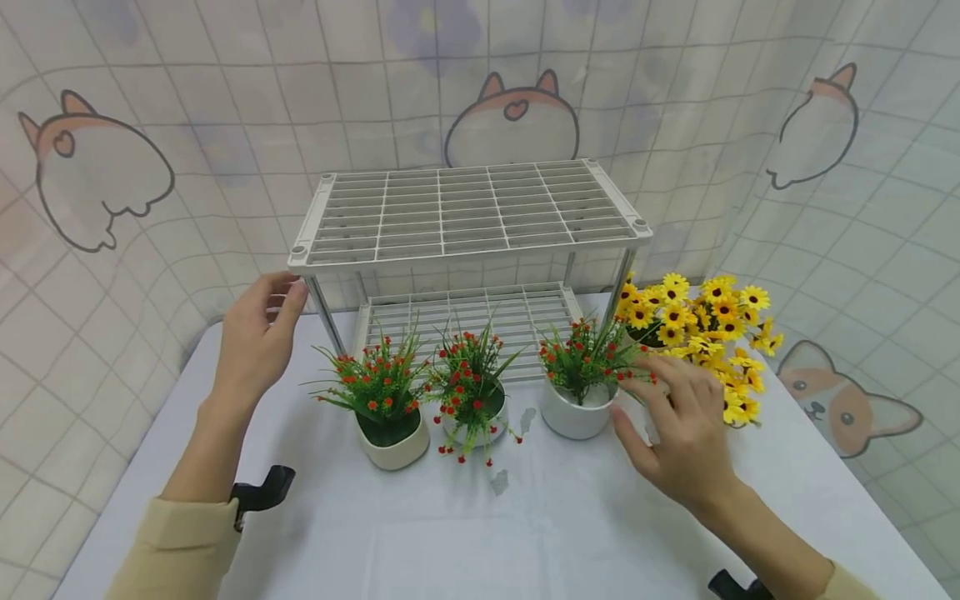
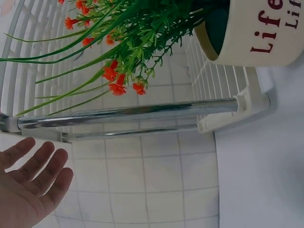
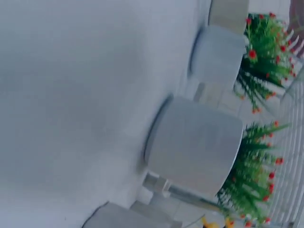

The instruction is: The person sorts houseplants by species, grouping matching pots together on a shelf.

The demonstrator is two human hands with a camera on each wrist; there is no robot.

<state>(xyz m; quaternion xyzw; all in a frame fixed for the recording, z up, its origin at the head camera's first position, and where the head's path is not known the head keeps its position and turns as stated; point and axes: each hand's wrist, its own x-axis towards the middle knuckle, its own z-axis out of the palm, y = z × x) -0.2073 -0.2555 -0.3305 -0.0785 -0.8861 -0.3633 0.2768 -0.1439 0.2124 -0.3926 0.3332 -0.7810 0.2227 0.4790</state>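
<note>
A white two-tier wire rack (image 1: 472, 246) with metal posts stands on the table. Relaxed, slightly spread fingers of my left hand (image 1: 258, 333) are at its upper left front corner; the left wrist view shows the same hand (image 2: 35, 185) beside a metal post (image 2: 133, 113). Before the rack are three potted plants with red flowers: one in a cream pot (image 1: 395, 442), a middle one (image 1: 476, 392), and one in a round white pot (image 1: 577, 412). My right hand (image 1: 682, 429) is just right of that white pot, fingers loosely bent and thumb apart, holding nothing.
Yellow flowers (image 1: 720, 317) in pots stand right of the rack, partly behind my right hand. A white cloth (image 1: 450, 542) covers the table. Behind and at both sides hangs a checked curtain (image 1: 247, 125) with cartoon dogs. Lettering marks the cream pot (image 2: 266, 42) in the left wrist view.
</note>
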